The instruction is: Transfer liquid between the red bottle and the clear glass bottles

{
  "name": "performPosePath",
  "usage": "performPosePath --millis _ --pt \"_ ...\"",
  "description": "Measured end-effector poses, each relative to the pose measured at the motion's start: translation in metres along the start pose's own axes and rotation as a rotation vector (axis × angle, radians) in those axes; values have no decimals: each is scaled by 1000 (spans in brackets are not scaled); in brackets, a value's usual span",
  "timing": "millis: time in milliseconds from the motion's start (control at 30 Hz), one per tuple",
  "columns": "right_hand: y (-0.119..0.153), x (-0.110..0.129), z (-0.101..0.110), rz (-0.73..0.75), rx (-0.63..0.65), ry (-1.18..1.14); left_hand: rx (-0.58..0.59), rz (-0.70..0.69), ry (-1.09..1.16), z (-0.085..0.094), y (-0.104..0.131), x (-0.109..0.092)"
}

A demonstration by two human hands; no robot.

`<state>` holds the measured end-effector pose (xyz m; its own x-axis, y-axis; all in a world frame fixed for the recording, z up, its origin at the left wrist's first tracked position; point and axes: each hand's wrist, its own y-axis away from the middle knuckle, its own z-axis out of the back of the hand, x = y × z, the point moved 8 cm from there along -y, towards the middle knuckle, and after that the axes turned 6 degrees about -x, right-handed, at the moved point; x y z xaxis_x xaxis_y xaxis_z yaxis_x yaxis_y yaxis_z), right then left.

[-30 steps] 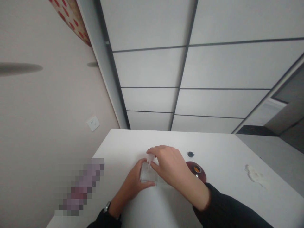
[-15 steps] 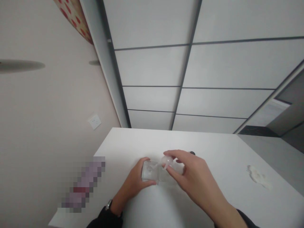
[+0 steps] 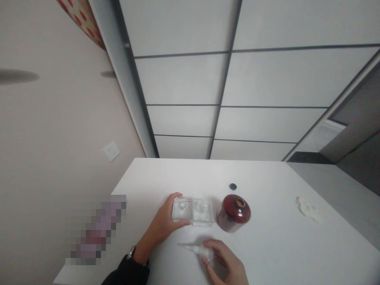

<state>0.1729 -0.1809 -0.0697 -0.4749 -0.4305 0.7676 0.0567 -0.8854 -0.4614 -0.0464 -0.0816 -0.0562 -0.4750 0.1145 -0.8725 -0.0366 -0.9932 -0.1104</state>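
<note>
My left hand (image 3: 164,221) grips the left end of a clear plastic case (image 3: 181,217) on the white table, thumb and fingers on opposite sides. The case has two square halves. A round clear piece (image 3: 202,206) shows in its right half. Nearer me, my right hand (image 3: 227,261) pinches a small whitish bottle with a long thin nozzle (image 3: 199,250); the nozzle points left. Just right of the case stands a shiny dark red jar (image 3: 233,213) with an orange-centred opening on top. A small dark disc (image 3: 233,186) lies behind the jar.
The white table (image 3: 267,245) ends at a wall on the left. White panelled doors (image 3: 181,79) rise behind it. A crumpled white scrap (image 3: 307,209) lies on the right side. At the left edge, a pinkish item (image 3: 97,233) is blurred by pixels.
My right hand has left the case, moved down toward me and now holds the nozzle bottle. The round clear piece it held is in the right half. The red jar has come into view.
</note>
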Motion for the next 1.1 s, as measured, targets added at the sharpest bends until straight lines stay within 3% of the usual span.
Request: performPosePath --millis 267,367,500,667,767,867,1100 --pt "-26 35 -6 235 -36 179 22 -30 -31 -2 0 4" --pt "-24 46 4 332 -53 233 2 -91 -57 -1 1 5" --pt "-33 64 31 418 -29 288 -37 -299 -181 2 6 -10" --pt "-83 101 49 495 125 503 33 -482 -406 -6 3 -47" --pt "-124 98 26 386 430 739 138 -492 -457 -16 -8 -61" --pt "-157 94 9 319 538 830 212 -438 -447 -22 -20 -63" --pt "-171 77 -10 239 746 863 253 -342 -403 -23 -28 -61"
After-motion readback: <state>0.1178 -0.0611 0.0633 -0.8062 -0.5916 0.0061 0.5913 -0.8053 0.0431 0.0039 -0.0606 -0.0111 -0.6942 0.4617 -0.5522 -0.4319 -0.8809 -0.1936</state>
